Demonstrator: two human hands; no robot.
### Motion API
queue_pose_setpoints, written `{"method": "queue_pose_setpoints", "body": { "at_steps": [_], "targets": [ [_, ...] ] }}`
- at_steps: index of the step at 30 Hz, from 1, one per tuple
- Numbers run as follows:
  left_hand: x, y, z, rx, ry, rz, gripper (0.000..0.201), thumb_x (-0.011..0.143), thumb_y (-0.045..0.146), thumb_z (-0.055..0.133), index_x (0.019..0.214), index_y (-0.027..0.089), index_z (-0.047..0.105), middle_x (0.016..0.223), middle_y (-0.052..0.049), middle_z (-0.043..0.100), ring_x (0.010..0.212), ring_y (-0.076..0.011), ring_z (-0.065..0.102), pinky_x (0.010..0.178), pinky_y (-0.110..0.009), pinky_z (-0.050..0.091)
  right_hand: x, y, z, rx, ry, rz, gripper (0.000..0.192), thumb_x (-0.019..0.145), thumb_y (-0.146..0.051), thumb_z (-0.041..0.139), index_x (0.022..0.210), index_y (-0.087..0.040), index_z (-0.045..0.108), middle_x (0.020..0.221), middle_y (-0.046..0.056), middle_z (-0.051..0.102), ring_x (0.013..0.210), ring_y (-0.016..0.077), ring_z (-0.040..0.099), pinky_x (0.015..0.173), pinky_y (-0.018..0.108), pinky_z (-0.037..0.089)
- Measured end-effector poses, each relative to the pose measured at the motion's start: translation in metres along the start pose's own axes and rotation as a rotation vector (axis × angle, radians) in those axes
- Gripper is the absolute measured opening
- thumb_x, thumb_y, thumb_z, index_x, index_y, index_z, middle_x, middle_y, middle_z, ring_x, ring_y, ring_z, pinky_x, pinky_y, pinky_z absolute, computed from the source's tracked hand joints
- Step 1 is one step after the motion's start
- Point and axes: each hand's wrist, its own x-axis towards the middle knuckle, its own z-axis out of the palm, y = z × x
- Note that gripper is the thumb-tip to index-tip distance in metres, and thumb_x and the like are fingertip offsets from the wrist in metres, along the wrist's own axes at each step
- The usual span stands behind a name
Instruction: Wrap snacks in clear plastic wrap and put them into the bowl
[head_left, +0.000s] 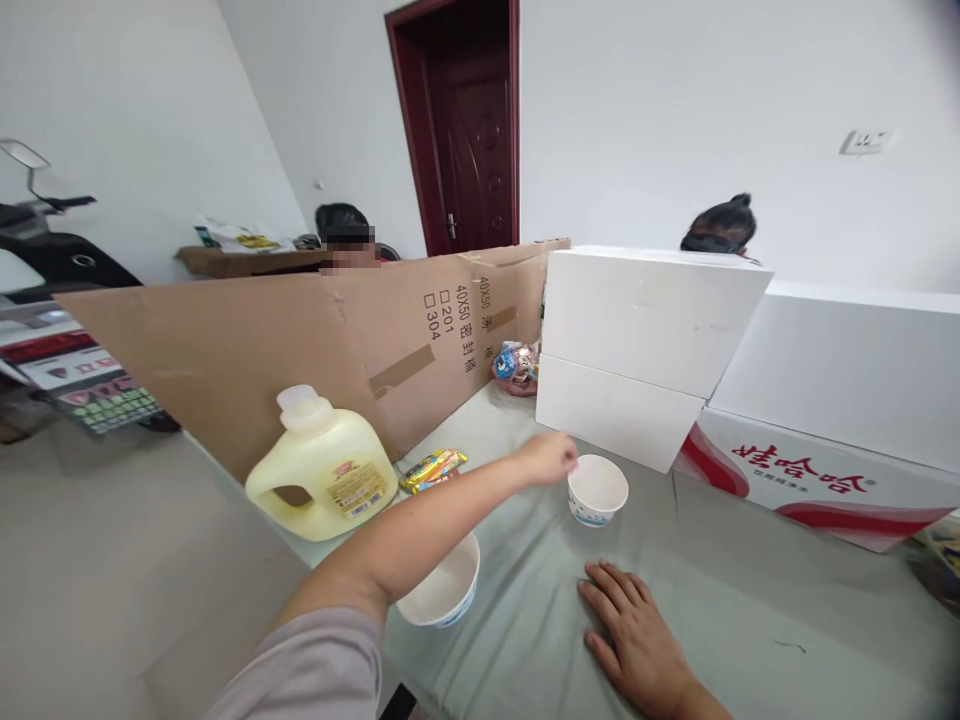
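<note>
My left hand (pixel 549 459) reaches across the table, its fingers closed at the left rim of a white paper bowl (pixel 598 485) with a blue pattern. The fingertips are partly hidden, but they seem to pinch that rim. The bowl is upright. Palm down on the green cloth, my right hand (pixel 637 637) has its fingers apart and holds nothing. A second white bowl (pixel 442 585) stands beneath my left forearm, which covers part of it. Just beyond the forearm lie shiny yellow snack packets (pixel 433 470).
A large pale yellow jug (pixel 330 465) stands at the left before an upright cardboard sheet (pixel 405 350). White boxes (pixel 645 320) and a red-and-white carton (pixel 817 480) wall off the back right. A bag of wrapped items (pixel 516 368) sits between. Two people are behind the barriers.
</note>
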Motion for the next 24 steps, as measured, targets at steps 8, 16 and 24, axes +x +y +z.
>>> {"method": "queue_pose_setpoints", "body": {
  "at_steps": [8, 16, 24],
  "targets": [
    [0.037, -0.101, -0.029, 0.11, 0.116, -0.502, 0.032, 0.094, 0.034, 0.058, 0.121, 0.017, 0.056, 0.122, -0.009, 0.058, 0.103, -0.0222, 0.06, 0.086, -0.042, 0.053, 0.002, 0.003, 0.0, 0.049, 0.008, -0.003, 0.052, 0.093, -0.052, 0.042, 0.141, -0.031, 0.045, 0.152, 0.003, 0.036, 0.139, 0.0294, 0.032, 0.112, 0.048, 0.025],
    [0.051, -0.113, 0.008, 0.164, 0.2, -0.626, 0.032, 0.094, 0.034, 0.057, 0.122, 0.017, 0.055, 0.124, -0.009, 0.057, 0.104, -0.022, 0.06, 0.087, -0.043, 0.053, 0.001, 0.0, -0.004, 0.093, 0.001, 0.012, 0.051, 0.094, -0.051, 0.041, 0.14, -0.031, 0.045, 0.152, 0.003, 0.037, 0.139, 0.0289, 0.031, 0.112, 0.048, 0.023],
    [0.07, -0.106, -0.001, 0.189, 0.167, -0.628, 0.033, 0.094, 0.033, 0.058, 0.122, 0.017, 0.055, 0.123, -0.009, 0.057, 0.104, -0.0223, 0.06, 0.087, -0.043, 0.053, -0.002, -0.004, -0.009, 0.114, 0.006, 0.026, 0.052, 0.09, -0.049, 0.046, 0.138, -0.03, 0.045, 0.152, 0.003, 0.037, 0.139, 0.0277, 0.029, 0.113, 0.047, 0.019]
  ]
}}
